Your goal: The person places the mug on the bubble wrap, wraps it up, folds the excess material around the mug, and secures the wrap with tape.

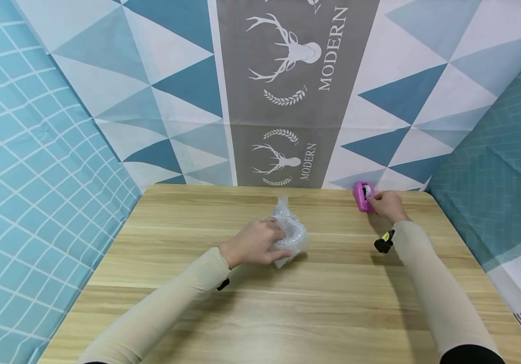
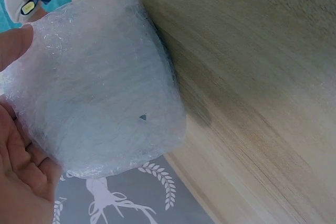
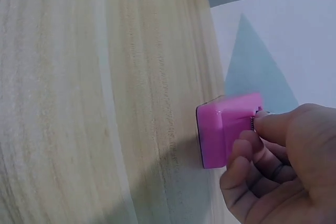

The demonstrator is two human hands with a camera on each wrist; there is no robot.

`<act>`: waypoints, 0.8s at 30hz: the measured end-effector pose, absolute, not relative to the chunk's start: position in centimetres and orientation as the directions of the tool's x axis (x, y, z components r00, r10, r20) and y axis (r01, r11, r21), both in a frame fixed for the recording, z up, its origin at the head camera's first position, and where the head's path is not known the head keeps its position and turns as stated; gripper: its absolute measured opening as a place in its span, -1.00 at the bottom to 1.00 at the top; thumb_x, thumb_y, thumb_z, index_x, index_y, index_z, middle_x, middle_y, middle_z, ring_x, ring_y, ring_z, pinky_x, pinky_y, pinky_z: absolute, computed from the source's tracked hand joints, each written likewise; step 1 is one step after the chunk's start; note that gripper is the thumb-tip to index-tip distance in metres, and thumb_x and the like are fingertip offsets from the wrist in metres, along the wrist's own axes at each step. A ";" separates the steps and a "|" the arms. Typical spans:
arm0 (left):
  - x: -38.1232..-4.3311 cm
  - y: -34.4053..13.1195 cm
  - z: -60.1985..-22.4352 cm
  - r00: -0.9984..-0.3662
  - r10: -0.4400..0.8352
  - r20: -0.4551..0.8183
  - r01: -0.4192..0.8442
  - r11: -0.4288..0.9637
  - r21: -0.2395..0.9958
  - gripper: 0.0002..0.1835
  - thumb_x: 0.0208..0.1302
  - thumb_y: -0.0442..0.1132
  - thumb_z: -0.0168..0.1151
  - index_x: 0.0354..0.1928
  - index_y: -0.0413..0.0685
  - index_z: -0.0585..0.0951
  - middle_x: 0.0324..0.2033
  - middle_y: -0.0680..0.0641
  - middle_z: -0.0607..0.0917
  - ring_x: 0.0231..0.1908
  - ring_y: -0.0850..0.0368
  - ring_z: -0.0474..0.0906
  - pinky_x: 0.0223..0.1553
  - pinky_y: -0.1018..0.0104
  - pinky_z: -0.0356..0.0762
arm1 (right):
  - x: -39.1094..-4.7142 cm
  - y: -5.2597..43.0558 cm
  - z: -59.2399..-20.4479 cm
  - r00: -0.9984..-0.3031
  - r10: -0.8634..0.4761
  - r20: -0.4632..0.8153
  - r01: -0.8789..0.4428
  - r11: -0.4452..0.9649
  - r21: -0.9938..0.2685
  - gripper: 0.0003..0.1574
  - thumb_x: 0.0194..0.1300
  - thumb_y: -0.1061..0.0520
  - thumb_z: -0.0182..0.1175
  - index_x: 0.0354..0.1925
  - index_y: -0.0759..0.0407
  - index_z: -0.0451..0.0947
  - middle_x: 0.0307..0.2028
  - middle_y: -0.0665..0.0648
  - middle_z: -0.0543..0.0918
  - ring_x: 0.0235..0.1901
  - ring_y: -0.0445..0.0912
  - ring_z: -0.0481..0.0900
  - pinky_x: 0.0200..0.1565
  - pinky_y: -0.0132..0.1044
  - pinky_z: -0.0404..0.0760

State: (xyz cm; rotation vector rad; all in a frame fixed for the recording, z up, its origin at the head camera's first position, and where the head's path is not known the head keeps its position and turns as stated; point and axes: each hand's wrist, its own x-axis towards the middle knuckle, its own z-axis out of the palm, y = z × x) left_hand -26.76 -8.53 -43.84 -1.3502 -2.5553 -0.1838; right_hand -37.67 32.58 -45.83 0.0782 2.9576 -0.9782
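A bundle of clear bubble wrap (image 1: pixel 293 233) sits on the table, a bit right of its middle. My left hand (image 1: pixel 256 242) grips its near left side. In the left wrist view the bubble wrap (image 2: pixel 105 87) looks rounded and layered, with the thumb (image 2: pixel 16 45) on one side; what is inside cannot be made out. Near the back right edge stands a small pink tape dispenser (image 1: pixel 361 203) with a roll of tape in it. At its toothed end my right hand (image 1: pixel 388 206) pinches the tape between thumb and forefinger, close against the pink dispenser (image 3: pixel 212 135) in the right wrist view.
The wood-grain table (image 1: pixel 287 313) ends at the back against a patterned cloth wall (image 1: pixel 283 101) with deer heads. Blue checked cloth (image 1: pixel 37 167) hangs at the left, teal cloth (image 1: pixel 501 167) at the right. A black wrist strap piece (image 1: pixel 384 242) hangs below the right wrist.
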 end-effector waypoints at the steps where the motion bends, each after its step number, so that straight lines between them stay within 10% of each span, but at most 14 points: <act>1: -26.7 -8.5 -43.9 -0.542 0.795 0.273 0.826 0.564 -0.004 -0.57 0.35 0.24 0.26 -0.36 0.03 0.66 -0.54 0.15 0.61 -0.21 0.13 0.73 0.42 0.15 0.46 | -37.7 32.6 -45.8 -0.998 0.037 -0.056 0.063 0.795 -0.604 -0.53 0.53 0.09 0.09 -0.04 0.55 0.61 -0.35 0.31 0.71 -0.43 -0.10 0.57 -0.43 -0.37 0.56; 24: -26.7 -8.5 -44.0 -0.538 0.801 0.263 0.829 0.559 -0.008 -0.57 0.37 0.25 0.23 -0.39 0.05 0.63 -0.59 0.16 0.55 -0.19 0.12 0.71 0.45 0.16 0.43 | -37.5 32.8 -45.8 -0.979 0.112 -0.173 0.203 0.666 -0.718 -0.39 0.63 -0.08 -0.17 -0.10 0.45 0.53 -0.38 0.15 0.66 -0.40 -0.16 0.66 -0.35 -0.45 0.64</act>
